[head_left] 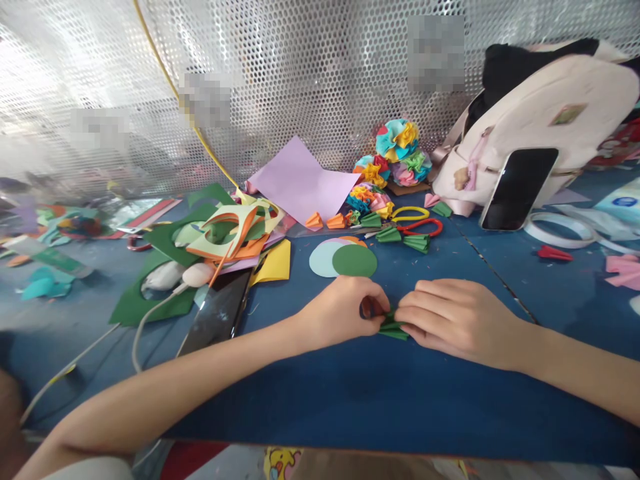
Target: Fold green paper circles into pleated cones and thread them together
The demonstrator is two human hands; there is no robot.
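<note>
Low over the blue table, a pleated piece of green paper (pixel 394 329) is pinched between my two hands. My left hand (pixel 345 308) closes thumb and fingertips on its left end. From the other side, the fingers of my right hand (pixel 453 320) press together on its right end, hiding part of it. Just beyond lie a green paper circle (pixel 356 259) and a pale blue circle (pixel 323 259), overlapping, with an orange edge behind them. Farther back are folded green pieces (pixel 417 243), folded orange pieces (pixel 336 221), red-handled scissors (pixel 425 228) and yellow-handled scissors (pixel 411 213).
At the left, paper offcuts (pixel 165 243), a cable (pixel 143 333) and a dark phone-like slab (pixel 220 310) lie together. Paper pompoms (pixel 397 139) and lilac paper (pixel 300 177) stand at the back. A phone (pixel 520 190) leans on a pale backpack (pixel 540 113), near a tape roll (pixel 560 230).
</note>
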